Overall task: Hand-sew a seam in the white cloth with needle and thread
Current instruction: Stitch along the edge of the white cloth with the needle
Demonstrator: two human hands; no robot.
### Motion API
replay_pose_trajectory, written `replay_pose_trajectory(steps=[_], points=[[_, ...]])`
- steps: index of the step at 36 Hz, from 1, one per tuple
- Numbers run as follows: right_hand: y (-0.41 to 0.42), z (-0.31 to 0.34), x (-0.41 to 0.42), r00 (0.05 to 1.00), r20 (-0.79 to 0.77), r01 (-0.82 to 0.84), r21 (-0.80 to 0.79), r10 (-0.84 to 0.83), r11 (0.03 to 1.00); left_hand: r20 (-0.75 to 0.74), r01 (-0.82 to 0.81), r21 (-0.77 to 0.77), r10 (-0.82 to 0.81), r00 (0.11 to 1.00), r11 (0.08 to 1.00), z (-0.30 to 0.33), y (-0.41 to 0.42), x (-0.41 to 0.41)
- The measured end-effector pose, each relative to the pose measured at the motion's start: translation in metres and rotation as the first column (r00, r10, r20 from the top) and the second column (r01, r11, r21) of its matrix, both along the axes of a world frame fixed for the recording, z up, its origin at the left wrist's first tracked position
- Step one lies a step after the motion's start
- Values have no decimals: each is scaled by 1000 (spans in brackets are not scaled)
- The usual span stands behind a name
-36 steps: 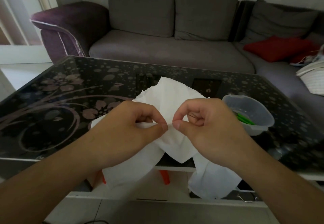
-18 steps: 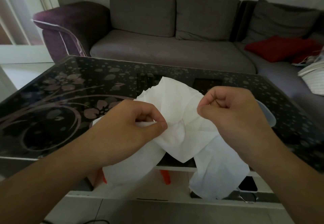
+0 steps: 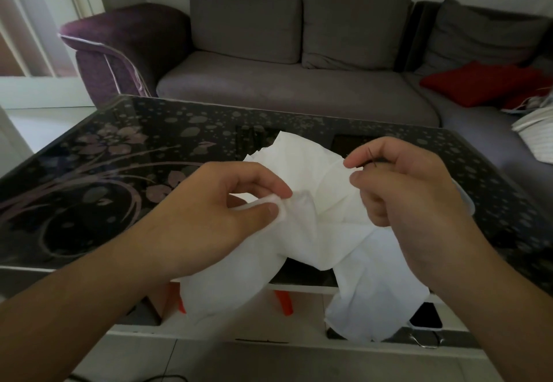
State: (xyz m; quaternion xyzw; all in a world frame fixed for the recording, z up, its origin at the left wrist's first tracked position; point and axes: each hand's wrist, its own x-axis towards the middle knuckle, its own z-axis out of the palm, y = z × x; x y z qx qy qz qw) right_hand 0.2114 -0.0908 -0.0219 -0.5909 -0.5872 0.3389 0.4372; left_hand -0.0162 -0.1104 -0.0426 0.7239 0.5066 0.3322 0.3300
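Head view showed the left hand [image 3: 215,211] pinching a fold of the white cloth [image 3: 314,202] between thumb and forefinger. To the right of those fingers, the right hand [image 3: 407,199] pinched a thin dark needle [image 3: 372,157] at the upper edge of the cloth. The cloth hung from both hands over the near edge of the dark flowered worktop [image 3: 119,172]. No thread could be made out.

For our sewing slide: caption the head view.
Left hand pinches the white cloth while right hand draws the needle away.
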Motion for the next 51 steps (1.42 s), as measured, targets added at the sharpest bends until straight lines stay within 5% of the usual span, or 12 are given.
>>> replay_pose_trajectory(steps=[13, 21, 32, 38, 51], points=[[-12, -9, -26, 921, 115, -365, -85, 373, 927, -5, 113, 4, -113, 994, 994, 7, -6, 2], [-6, -12, -15, 931, 146, -330, -61, 335, 942, -52, -25, -6, 25, 998, 1000, 2, -3, 3], [-6, -8, -19, 933, 276, -224, -51, 229, 973, 13, 18, -33, -18, 1000, 999, -2, -1, -3], [6, 1, -17, 990, 10, -134, -306, 144, 942, 68, 22, -38, -19, 998, 999, -2, -2, -3], [-19, 2, -16, 918, 87, -389, 1, 388, 921, 103, 18, -57, -12, 995, 998, -2, -3, -1]])
